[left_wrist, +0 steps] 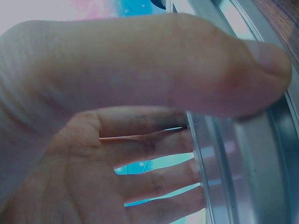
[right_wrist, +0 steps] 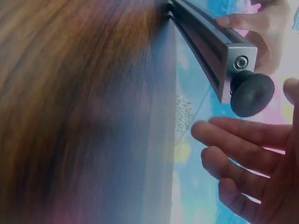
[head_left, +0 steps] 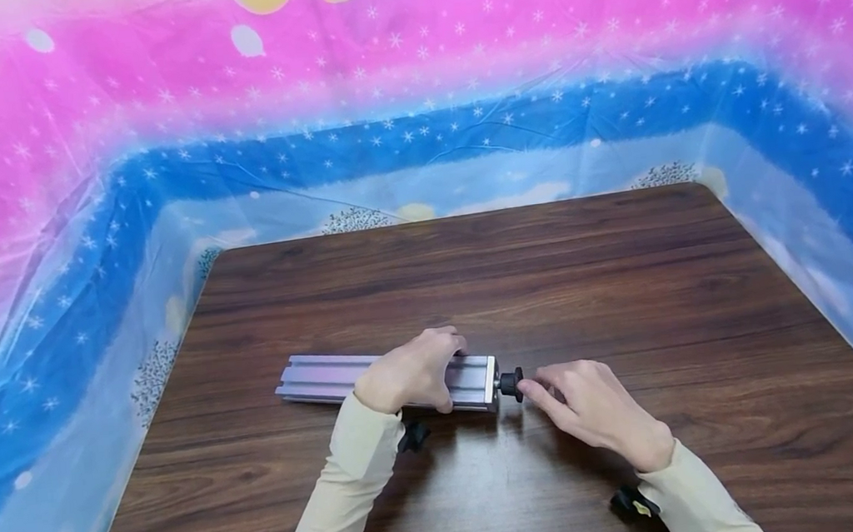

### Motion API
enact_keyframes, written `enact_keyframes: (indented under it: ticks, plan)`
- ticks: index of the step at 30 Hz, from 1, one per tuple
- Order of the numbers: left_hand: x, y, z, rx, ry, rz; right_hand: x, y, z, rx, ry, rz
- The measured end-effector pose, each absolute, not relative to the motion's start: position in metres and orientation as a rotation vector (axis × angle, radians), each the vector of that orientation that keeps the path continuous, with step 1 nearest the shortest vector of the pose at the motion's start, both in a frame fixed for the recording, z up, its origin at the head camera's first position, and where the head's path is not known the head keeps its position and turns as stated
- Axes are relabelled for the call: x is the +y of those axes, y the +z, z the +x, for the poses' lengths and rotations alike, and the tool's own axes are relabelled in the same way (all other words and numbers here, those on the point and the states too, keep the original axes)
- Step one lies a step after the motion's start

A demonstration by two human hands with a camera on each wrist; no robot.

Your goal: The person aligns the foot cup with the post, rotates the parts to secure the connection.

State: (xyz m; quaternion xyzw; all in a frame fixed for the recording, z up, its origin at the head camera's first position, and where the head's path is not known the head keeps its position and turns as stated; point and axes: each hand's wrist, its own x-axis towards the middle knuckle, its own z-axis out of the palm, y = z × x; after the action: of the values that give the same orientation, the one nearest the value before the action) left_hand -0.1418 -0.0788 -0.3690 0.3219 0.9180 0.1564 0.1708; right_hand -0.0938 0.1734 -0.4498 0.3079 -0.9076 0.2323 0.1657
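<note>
A silver aluminium profile [head_left: 326,378] with long grooves lies on the table, pointing left to right. Its right end has a flat end plate [head_left: 492,382], from which a black round knob [head_left: 513,384] sticks out on a short metal stem. My left hand [head_left: 412,371] grips the profile from above; in the left wrist view the thumb [left_wrist: 187,65] lies along one side and the fingers reach the other. Just right of the knob is my right hand [head_left: 595,403], its fingers loosely bent. The right wrist view shows a gap between these fingers [right_wrist: 233,163] and the knob [right_wrist: 254,95].
Dark wood-grain table [head_left: 473,287] under both hands. A pink and blue patterned cloth [head_left: 424,145] hangs round its back and sides. Black wrist mounts [head_left: 412,437] sit under the sleeves. A screw head [right_wrist: 241,62] shows in the end plate beside the knob.
</note>
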Motion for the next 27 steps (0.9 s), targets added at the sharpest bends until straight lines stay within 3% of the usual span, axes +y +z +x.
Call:
enact_keyframes:
  ticks: [15, 27]
  plan:
    - [-0.0789, -0.3684, -0.1428, 2.603, 0.403, 0.879, 0.1738, -0.4568, -0.0972, -2.306, 0.72, 1.161]
    - [-0.0783, -0.3672, -0.1417, 2.612, 0.44, 0.895, 0.1748, -0.4596, -0.099, -2.346, 0.726, 1.123]
